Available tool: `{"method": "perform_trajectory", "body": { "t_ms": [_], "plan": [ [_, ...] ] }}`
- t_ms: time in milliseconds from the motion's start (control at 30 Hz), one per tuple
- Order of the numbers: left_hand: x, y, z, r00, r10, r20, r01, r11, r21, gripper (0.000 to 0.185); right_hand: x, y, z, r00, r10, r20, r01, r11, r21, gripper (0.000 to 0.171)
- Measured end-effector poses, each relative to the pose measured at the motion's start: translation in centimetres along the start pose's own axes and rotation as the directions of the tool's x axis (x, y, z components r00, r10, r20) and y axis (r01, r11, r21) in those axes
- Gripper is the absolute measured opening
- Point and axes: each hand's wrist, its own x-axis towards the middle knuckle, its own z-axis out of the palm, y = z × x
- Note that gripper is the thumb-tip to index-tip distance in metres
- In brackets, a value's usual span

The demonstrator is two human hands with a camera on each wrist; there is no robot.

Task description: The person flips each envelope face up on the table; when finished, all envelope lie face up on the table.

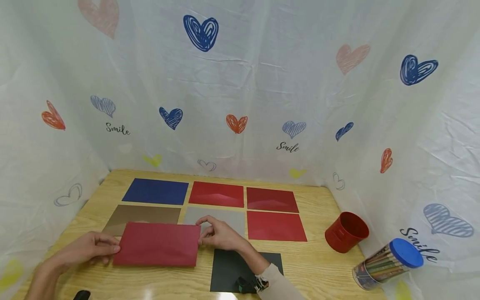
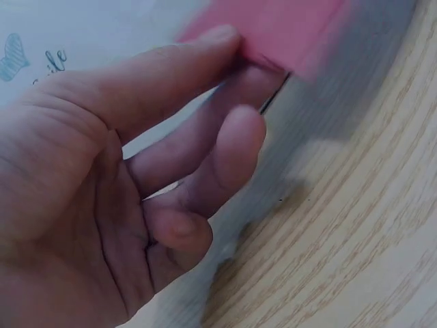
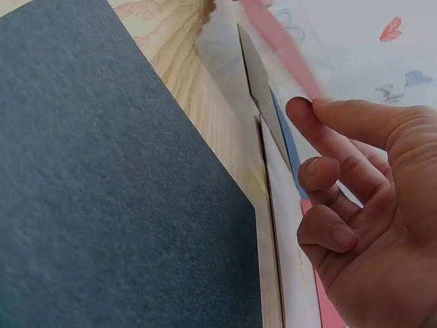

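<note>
Two hands are working here: your left hand [image 1: 88, 248] and right hand [image 1: 220, 234] are each pinching a short edge of the dark red paper envelope [image 1: 157, 244], hovering low over the wooden table [image 1: 318, 266]. Keeping it level matters, overlapping the brown envelope [image 1: 142, 216] and grey envelope [image 1: 221, 216].

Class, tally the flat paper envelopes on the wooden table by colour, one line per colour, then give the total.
Red paper envelopes: 4, one of them held at its ends by the left hand and right hand
Blue paper envelope: 1
Brown paper envelope: 1
Grey paper envelope: 1
Black paper envelope: 1
Total: 8
</note>
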Motion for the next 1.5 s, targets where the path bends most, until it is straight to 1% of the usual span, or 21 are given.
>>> {"method": "perform_trajectory", "body": {
  "t_ms": [167,267,367,467,600,733,867,900,1000,1133,1167,1300,1400,1500],
  "plan": [
    [0.0,-0.3,0.1,0.998,0.021,0.060,-0.018,0.999,-0.046,0.019,0.0,0.4,0.2,1.000,0.014,0.026,-0.014,1.000,-0.010,0.036],
    [0.1,-0.3,0.1,0.996,0.019,0.092,-0.010,0.996,-0.092,0.022,0.1,0.4,0.3,0.999,0.034,0.025,-0.034,0.999,-0.006,0.031],
    [0.1,-0.3,0.0,0.994,0.003,0.107,0.010,0.993,-0.120,0.025,0.2,0.4,0.5,0.999,0.042,0.008,-0.041,0.998,-0.042,0.027],
    [0.1,-0.3,-0.2,0.995,-0.019,0.103,0.032,0.992,-0.125,0.024,0.3,0.3,0.6,0.999,0.044,-0.012,-0.045,0.994,-0.100,0.025],
    [0.2,-0.2,-0.3,0.995,-0.054,0.080,0.061,0.995,-0.083,0.022,0.5,0.2,0.7,0.999,0.048,-0.021,-0.051,0.987,-0.151,0.025],
    [0.4,-0.2,-0.2,0.995,-0.080,0.064,0.082,0.996,-0.035,0.021,0.6,0.1,0.8,0.999,0.052,-0.009,-0.053,0.986,-0.160,0.027],
    [0.5,-0.1,-0.1,0.994,-0.086,0.072,0.088,0.996,-0.034,0.021,0.7,0.1,0.9,0.998,0.062,0.007,-0.060,0.984,-0.166,0.028],
    [0.5,-0.1,-0.1,0.994,-0.084,0.077,0.087,0.995,-0.039,0.021,0.7,0.1,1.0,0.998,0.066,0.011,-0.063,0.983,-0.173,0.028],
    [0.6,0.0,-0.2,0.995,-0.053,0.083,0.057,0.998,-0.040,0.023,0.7,0.0,1.1,0.997,0.068,0.023,-0.062,0.979,-0.195,0.027],
    [0.8,0.0,-0.2,0.997,-0.019,0.079,0.020,1.000,-0.017,0.024,0.7,-0.1,1.3,0.997,0.063,0.035,-0.053,0.973,-0.225,0.026],
    [0.8,0.1,-0.2,0.997,-0.021,0.074,0.021,1.000,-0.010,0.024,0.7,-0.1,1.3,0.998,0.060,0.035,-0.050,0.970,-0.238,0.026],
    [0.8,0.0,-0.1,0.999,-0.042,0.016,0.041,0.997,0.072,0.022,0.8,-0.2,1.5,0.998,0.047,0.031,-0.036,0.952,-0.305,0.025],
    [0.9,0.1,0.1,0.997,-0.062,-0.036,0.066,0.988,0.143,0.021,0.8,-0.2,1.6,0.999,0.037,0.036,-0.021,0.929,-0.368,0.025],
    [1.0,0.1,0.2,0.995,-0.074,-0.061,0.084,0.981,0.176,0.021,0.9,-0.2,1.7,0.999,0.024,0.042,-0.004,0.905,-0.426,0.025]
  ]
}}
